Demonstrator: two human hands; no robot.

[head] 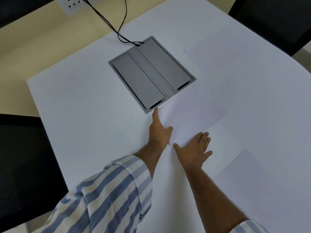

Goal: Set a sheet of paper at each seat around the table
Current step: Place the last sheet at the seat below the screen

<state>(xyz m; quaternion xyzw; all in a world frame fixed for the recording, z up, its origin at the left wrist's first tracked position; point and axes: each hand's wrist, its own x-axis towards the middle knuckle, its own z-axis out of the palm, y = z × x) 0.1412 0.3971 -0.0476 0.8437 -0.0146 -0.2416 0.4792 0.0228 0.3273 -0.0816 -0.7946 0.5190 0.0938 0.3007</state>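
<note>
A white sheet of paper (193,118) lies on the white table (84,106) just below the grey cable box. My left hand (159,130) touches its left edge, forefinger stretched toward the box, the other fingers curled. My right hand (196,148) lies flat and spread on the sheet's near corner. A second sheet (249,167) lies at the lower right near the table edge. A third sheet (212,52) lies at the far right in front of a chair; its outline is faint.
A grey cable box (151,74) with two closed flaps is set into the table centre, with black cables (121,29) running from it to a wall socket (71,4). Black chairs stand at the left (21,162) and the far right (272,19).
</note>
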